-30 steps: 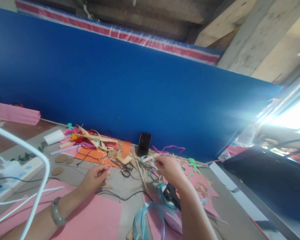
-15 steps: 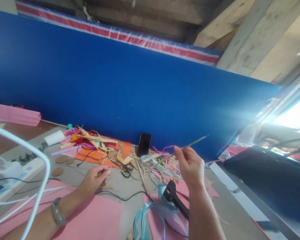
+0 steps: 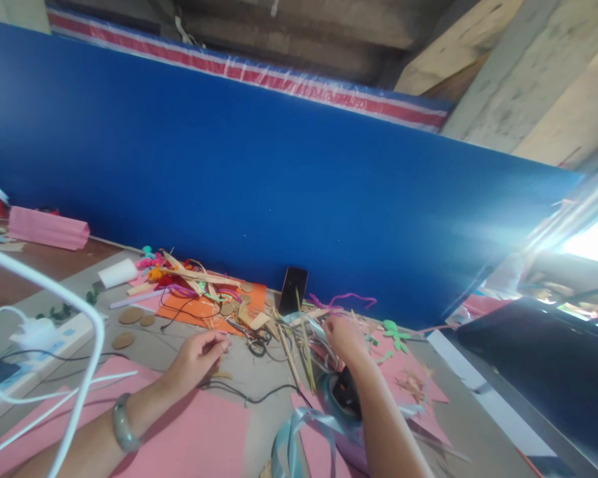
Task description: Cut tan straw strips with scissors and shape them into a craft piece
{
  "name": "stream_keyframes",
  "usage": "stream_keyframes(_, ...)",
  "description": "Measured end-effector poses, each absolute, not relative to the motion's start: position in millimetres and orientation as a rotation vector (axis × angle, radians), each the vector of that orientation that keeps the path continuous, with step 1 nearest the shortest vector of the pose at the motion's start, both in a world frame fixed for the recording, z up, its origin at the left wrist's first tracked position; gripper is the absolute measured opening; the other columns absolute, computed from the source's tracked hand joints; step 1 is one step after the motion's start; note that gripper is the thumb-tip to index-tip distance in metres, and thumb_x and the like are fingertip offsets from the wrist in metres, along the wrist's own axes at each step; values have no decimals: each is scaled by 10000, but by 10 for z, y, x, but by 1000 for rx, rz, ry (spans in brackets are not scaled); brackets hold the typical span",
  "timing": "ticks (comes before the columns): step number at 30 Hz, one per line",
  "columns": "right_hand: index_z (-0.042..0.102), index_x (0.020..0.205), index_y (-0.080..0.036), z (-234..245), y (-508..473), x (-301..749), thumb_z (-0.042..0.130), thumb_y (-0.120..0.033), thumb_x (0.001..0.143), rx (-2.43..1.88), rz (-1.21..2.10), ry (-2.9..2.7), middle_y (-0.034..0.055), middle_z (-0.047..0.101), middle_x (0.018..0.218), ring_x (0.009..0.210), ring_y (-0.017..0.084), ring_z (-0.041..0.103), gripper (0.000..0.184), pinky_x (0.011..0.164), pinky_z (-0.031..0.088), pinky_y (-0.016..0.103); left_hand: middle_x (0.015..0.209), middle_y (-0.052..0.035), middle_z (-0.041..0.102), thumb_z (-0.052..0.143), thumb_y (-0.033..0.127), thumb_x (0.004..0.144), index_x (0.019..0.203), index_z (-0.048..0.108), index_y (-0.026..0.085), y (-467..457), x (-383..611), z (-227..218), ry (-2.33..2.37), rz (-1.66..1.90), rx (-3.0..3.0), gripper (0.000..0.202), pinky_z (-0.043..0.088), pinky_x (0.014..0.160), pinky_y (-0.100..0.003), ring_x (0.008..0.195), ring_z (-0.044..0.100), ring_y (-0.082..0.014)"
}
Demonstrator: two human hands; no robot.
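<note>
- Blue partition (image 3: 269, 166) spans the far side of the scene, under bare concrete, with bright light coming in at the far right.
- Below it lies a grey table (image 3: 262, 425), cluttered along its far edge; a dark phone (image 3: 292, 285) leans upright against the partition.
- Left hand (image 3: 202, 355), with a bracelet (image 3: 124, 421) on the wrist, is at the near left, above the far edge of a large pink sheet (image 3: 199, 431). Its fingers curl in to meet the thumb; whether they pinch anything small, I cannot tell.
- Right hand (image 3: 346, 338) reaches into the heap of scraps (image 3: 327, 352) right of centre. Its fingers are bent and partly hidden, so I cannot tell what they grasp.
- Long straw strips (image 3: 305, 352) lie just left of the right hand, in front of the phone.
- Black-handled scissors (image 3: 257, 346) lie between the hands, near an orange sheet (image 3: 179, 311) farther left.
- Pale blue ribbon (image 3: 284, 438) loops at the near side, left of the right forearm, which partly covers a black tool (image 3: 346, 392).
- Farther right sits a green cutout (image 3: 393, 332).
</note>
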State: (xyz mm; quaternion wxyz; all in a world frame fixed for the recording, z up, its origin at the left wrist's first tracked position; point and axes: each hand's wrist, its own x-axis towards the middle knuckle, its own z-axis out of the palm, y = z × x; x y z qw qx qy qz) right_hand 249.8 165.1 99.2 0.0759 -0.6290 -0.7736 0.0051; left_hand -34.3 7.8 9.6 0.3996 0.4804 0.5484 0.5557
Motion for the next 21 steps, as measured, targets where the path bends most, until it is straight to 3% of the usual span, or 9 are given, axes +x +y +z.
stream_keyframes(4,693,759,-177,815,1738,2549,501,-121,788,-1955,57,-2351,90,722,782,733,195,647,202,595,333,249,538,32,535,614,439,767,720,624,168,58,-321,132,1361,1414,1219,275,380,455,-196,456,498,-103)
stream_keyframes(13,699,830,-192,644,1822,2573,504,-341,855,-2026,60,-2347,102,730,867,830,228,665,246,654,390,272,547,29,525,606,467,782,741,612,162,69,-329,88,1372,1369,1225,308,379,453,-189,462,503,-105)
stream_keyframes(21,703,850,-165,569,1830,2566,484,-241,866,-2065,61,-2387,143,728,887,910,260,671,232,707,425,307,542,29,541,570,408,819,738,618,169,60,-337,116,1414,1359,1326,257,390,481,-192,491,529,-115)
